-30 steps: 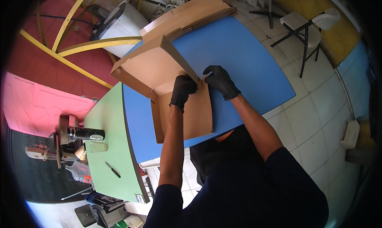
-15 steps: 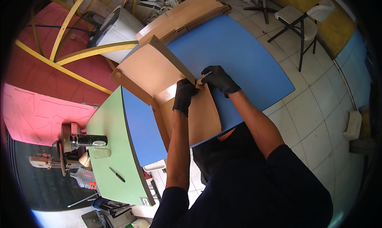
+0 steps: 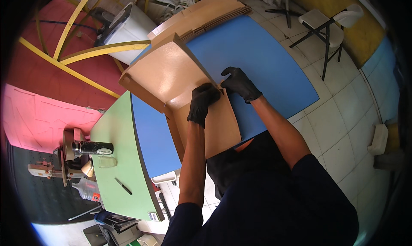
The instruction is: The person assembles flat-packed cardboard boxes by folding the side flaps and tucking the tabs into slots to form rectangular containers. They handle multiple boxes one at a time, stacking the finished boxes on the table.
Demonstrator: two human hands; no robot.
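Observation:
A brown cardboard box [image 3: 221, 126] lies on the blue table [image 3: 266, 66], its lid [image 3: 165, 70] raised on the far side. Inside it, by the far right corner, my left hand [image 3: 203, 102] in a black glove has its fingers closed on the side wall. From outside that corner comes my right hand [image 3: 241, 84], also black-gloved, its fingers curled and the thumb side at the corner flap. The fingertips of both hands are partly hidden at the corner.
Flat cardboard sheets [image 3: 201, 14] are stacked at the table's far edge. On the left, a green table [image 3: 124, 156] carries a knife [image 3: 123, 186], a black cylinder [image 3: 92, 148] and a glass [image 3: 107, 161]. A folding chair [image 3: 322, 25] stands at the far right. Yellow metal bars [image 3: 103, 53] reach toward the box.
My right hand has shifted slightly up and right, its fingers more curled. My left hand has moved a little right, closer to the corner. More light shines on the lid's inside.

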